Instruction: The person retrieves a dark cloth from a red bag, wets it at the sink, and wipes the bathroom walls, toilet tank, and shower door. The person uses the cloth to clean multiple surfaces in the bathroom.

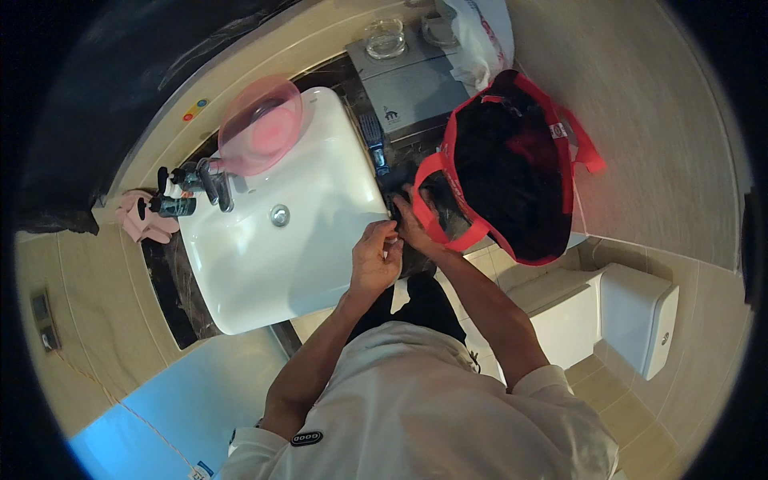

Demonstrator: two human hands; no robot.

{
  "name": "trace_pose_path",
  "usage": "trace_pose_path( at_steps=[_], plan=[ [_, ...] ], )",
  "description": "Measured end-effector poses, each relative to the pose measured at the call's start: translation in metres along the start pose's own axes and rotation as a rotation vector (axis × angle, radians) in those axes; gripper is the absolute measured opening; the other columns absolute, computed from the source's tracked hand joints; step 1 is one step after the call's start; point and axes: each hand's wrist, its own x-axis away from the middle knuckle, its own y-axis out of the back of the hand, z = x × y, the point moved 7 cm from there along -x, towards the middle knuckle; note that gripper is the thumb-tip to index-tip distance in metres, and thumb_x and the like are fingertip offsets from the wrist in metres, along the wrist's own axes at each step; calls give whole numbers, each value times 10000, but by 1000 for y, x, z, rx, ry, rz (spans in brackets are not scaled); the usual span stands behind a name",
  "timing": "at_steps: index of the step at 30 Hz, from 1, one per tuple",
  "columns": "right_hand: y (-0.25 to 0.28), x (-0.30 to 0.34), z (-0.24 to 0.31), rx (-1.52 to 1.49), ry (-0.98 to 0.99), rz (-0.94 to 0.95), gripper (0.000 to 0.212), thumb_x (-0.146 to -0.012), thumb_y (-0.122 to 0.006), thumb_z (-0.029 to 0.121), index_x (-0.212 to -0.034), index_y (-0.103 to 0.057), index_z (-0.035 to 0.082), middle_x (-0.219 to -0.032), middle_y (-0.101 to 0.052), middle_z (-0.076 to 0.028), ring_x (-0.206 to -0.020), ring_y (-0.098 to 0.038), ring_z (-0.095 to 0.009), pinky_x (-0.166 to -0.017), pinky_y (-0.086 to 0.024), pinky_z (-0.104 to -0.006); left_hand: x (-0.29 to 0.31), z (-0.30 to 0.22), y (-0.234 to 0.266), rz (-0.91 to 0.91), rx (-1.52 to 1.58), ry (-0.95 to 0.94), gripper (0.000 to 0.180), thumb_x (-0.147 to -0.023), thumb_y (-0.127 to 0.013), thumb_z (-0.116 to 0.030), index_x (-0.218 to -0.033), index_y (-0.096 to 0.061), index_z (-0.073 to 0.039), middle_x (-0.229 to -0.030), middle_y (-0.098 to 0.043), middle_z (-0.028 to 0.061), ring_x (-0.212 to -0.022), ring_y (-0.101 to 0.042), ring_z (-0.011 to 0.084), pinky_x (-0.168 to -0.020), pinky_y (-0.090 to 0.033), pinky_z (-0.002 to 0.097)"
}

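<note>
Black item [397, 178] by the hands [374, 260] [412, 226] is partly hidden, its kind unclear

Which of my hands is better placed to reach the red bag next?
Likely your right hand: it's closer to the bag, beside its strap; your left hand is nearer the sink.

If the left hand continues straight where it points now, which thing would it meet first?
Probably the right hand, just beyond the left hand; whether they touch is hard to tell.

passage: above white sink [256, 276] | far-left obstacles: faucet [220, 190], pink bowl [276, 132] | right obstacle: red-handled bag [473, 202]
</note>
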Motion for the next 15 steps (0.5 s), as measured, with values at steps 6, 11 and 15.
trace_pose_path(
  at_steps=[6, 11, 15],
  plan=[
    [-19, 9, -17, -178, -97, 106, 329, -822, -568, 222, -1108, -569, 58, -1130, -537, -186, -1065, -504, -361, -913, -417, -422, -9, -34, -19, 1, -471, -221, 364, -741, -619, -46, -1100, -570, -8, -1092, -554, 161, -955, -573, 358, -818, -495, 369],
    [13, 52, -4, -188, -75, 289, 326, -768, -598, 152, -1073, -550, 49, -1088, -554, -213, -968, -544, -384, -870, -431, -474, 6, -31, -31, 123, -567, -228, 374, -698, -624, -50, -1066, -595, 16, -1144, -536, 170, -1137, -458, 374, -928, -387, 449],
    [44, 56, -15, -87, -186, 69, 417, -656, -657, 68, -1064, -572, 51, -1084, -534, -173, -1028, -485, -357, -856, -417, -441, 20, -31, -34, 92, -620, -365, 358, -690, -625, -47, -1043, -612, 10, -1135, -551, 168, -1135, -467, 356, -931, -389, 441]
  ],
)
